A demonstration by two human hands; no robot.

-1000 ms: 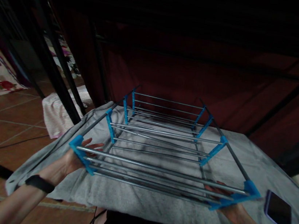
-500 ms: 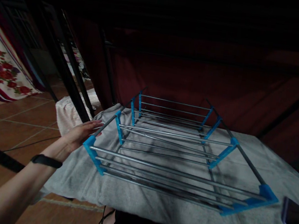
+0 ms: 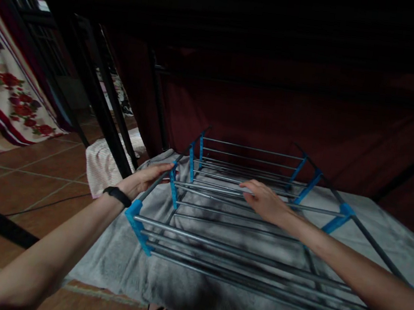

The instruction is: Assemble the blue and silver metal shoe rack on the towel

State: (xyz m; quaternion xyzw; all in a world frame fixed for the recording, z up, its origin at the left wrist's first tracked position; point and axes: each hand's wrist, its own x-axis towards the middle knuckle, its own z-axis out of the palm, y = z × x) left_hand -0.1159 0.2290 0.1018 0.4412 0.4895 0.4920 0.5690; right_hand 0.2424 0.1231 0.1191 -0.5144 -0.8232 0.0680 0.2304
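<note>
A shoe rack (image 3: 232, 250) of thin grey metal tubes with blue plastic brackets lies on a grey blanket (image 3: 102, 258). At its left side, my left hand (image 3: 153, 174) wraps its fingers round the side pole beside a blue bracket (image 3: 173, 186); a dark band is on that wrist. My right hand (image 3: 264, 198) reaches across the rack from the right. Its fingers are bent over a cross tube near the middle. My right forearm covers part of the rack's near right corner.
Dark metal posts (image 3: 94, 99) stand at the left, and a dark red cloth (image 3: 273, 113) hangs behind the rack. A flowered blanket (image 3: 16, 94) hangs at far left over the tiled floor (image 3: 36, 178). Overhead is a dark surface.
My left hand has moved farther along the side pole to the second bracket and closed on it. My right hand has come in from the right edge, away from the phone, onto a middle tube.
</note>
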